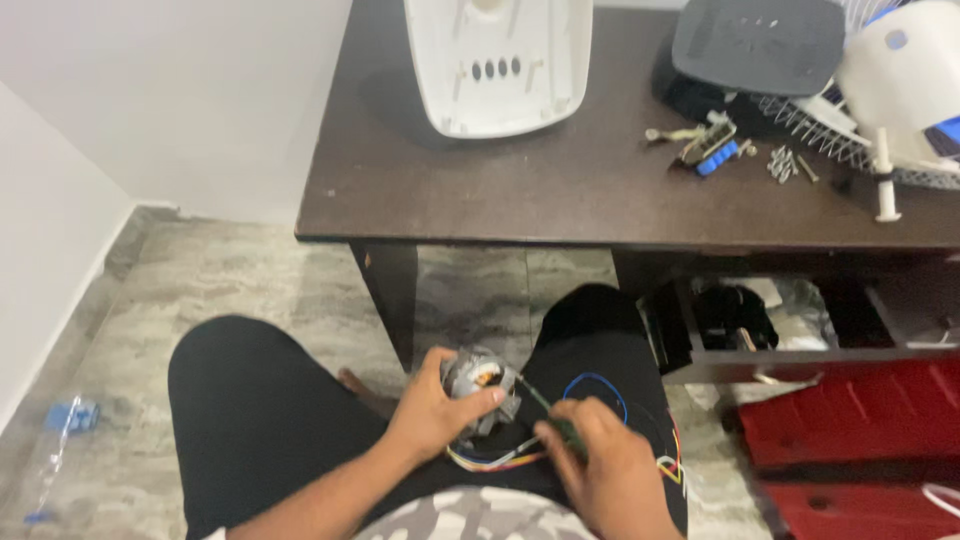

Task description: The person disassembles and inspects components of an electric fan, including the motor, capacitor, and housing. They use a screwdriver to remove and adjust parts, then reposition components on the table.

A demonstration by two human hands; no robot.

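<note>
Seated below the dark surface (pixel 560 200), the person cradles a small fan motor (pixel 480 385) in their lap; the left hand (pixel 432 410) has its fingers wrapped around it, and the right hand (pixel 600 455) pinches a thin screwdriver (pixel 545 410) toward it. Better to hold the motor firm and keep the coloured wires (pixel 495 462) beneath it clear of the tip.

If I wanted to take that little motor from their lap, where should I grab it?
Probably the motor's rounded metal body, coming from above on its far side. The left hand already cups the near side, and the coloured wires trail out below, toward the right hand.
</note>
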